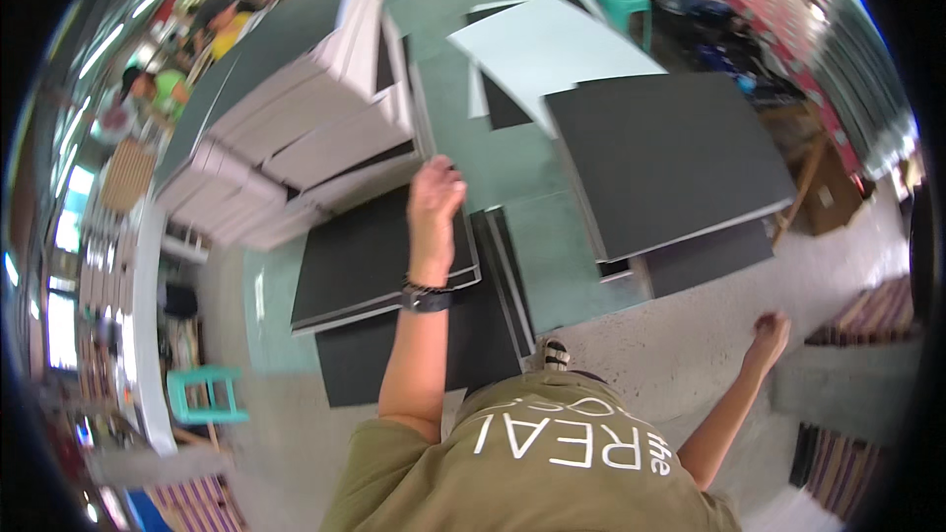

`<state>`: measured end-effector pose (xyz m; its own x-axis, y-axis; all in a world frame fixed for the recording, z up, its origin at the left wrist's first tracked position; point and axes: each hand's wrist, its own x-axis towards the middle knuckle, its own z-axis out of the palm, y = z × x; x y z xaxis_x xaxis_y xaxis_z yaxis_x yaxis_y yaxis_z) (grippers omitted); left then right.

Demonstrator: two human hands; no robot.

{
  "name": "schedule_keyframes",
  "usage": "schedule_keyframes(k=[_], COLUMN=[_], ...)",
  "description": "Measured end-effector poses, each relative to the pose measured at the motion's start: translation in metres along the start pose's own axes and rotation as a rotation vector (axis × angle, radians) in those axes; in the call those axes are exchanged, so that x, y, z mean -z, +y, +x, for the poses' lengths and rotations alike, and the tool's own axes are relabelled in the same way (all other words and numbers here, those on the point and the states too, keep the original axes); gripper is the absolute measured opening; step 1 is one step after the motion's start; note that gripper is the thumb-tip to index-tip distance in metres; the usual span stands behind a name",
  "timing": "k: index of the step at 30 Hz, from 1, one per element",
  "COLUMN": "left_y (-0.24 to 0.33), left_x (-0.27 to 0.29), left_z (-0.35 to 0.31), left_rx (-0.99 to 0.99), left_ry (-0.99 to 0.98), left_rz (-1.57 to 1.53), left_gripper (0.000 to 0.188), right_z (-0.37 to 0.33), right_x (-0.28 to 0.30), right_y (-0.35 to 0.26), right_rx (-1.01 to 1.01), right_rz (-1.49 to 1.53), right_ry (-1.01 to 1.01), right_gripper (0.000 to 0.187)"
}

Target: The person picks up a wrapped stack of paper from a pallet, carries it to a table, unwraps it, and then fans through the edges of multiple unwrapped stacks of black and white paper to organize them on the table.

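Note:
My left hand (436,199), with a dark watch and a bracelet at the wrist, is raised over a stack of black boards (360,246). Its fingers are loosely bent and apart, and nothing shows in them. Whether it touches the stack's edge I cannot tell. Beyond it rises a tall pile of boards with pale edges (335,148) and a dark top. Out to my right side hangs my right hand (772,330), fingers curled in, with nothing seen in it, above the concrete floor. Another stack of black boards (670,163) lies on the green table (542,227) to the right.
Pale sheets (552,49) lie behind the right stack. One green stool (621,2) stands at the far right, another stool (205,394) at the left. A cardboard box (833,199) sits on the right. Two people (158,89) are at the far left, beyond the tall pile.

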<state>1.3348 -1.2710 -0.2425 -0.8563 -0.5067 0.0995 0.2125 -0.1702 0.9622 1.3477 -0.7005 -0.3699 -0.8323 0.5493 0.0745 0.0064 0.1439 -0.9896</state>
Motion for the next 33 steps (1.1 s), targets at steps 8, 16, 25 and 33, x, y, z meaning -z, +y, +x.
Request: schedule_keyframes(k=[8,16,25,33], left_y=[0.025,0.031,0.036,0.029], left_x=[0.315,0.339,0.314,0.322], left_z=[-0.06,-0.074,-0.222,-0.158], left_rx=[0.372,0.214,0.257,0.562], left_ry=[0.662,0.504,0.472,0.275], left_rz=[1.408,1.388,1.159,0.13], left_gripper=[0.067,0.063,0.075,0.054], right_z=[-0.205,-0.275,-0.269,-0.263], right_x=[-0.228,-0.368,-0.234,-0.334], right_y=[-0.106,-0.129,-0.132,-0.08], right_rx=[-0.096,-0.123,0.166,-0.114], right_rz=[-0.034,0.003,-0.509,-0.28], right_ry=[-1.302,-1.113,-1.084,-0.984], right_gripper=[0.042,0.05,0.045,0.065])
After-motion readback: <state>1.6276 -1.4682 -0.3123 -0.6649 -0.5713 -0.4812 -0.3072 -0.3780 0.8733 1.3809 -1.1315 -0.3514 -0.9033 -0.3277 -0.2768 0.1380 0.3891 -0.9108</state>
